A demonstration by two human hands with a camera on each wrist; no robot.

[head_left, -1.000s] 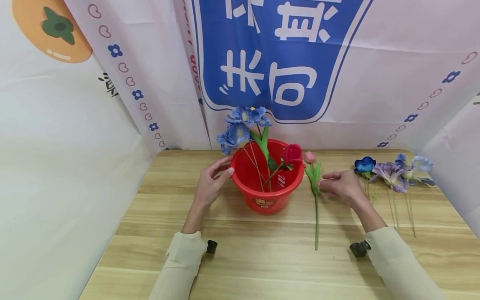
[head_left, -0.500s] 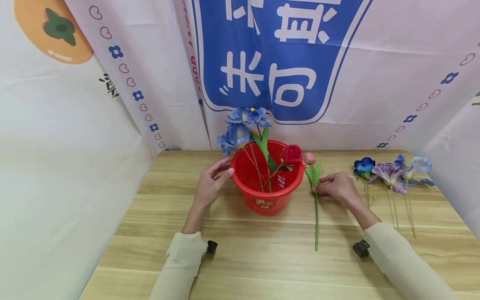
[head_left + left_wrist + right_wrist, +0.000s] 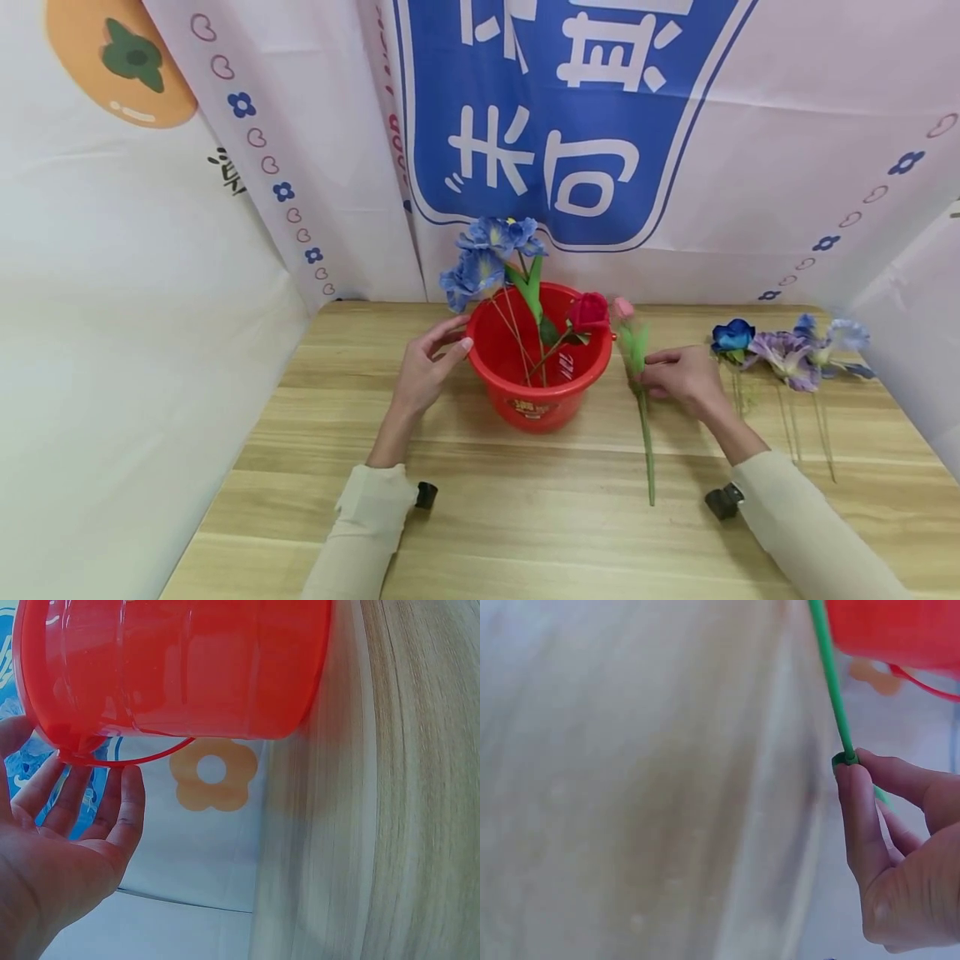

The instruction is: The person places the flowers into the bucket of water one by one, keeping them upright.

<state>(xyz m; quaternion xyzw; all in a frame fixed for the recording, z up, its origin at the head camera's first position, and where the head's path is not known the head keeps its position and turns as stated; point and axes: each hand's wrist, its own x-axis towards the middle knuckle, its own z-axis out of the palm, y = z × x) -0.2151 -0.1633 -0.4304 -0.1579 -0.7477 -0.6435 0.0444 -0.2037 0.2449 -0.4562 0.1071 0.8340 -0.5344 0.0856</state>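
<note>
A red bucket (image 3: 562, 408) stands near the back of the table, holding blue flowers (image 3: 480, 271) and a red rose (image 3: 589, 312). My left hand (image 3: 423, 371) rests on its left side. In the left wrist view, those loosely extended fingertips touch the rim and the thin red handle (image 3: 154, 756). To the right of the bucket, my right hand (image 3: 686, 379) pinches a pink tulip by its green stem (image 3: 647, 450), just below the leaves. The thumb and index finger close round the stem (image 3: 831, 675) in the right wrist view.
At the table's right lie a blue rose (image 3: 733, 336), a purple flower (image 3: 787, 358) and a pale blue flower (image 3: 847, 335), their thin stems pointing toward me. A printed cloth (image 3: 337, 167) hangs right behind the table's back edge.
My right hand has moved left to the tulip and taken hold of its stem. The tulip's lower end has swung slightly right. My left hand stays at the bucket.
</note>
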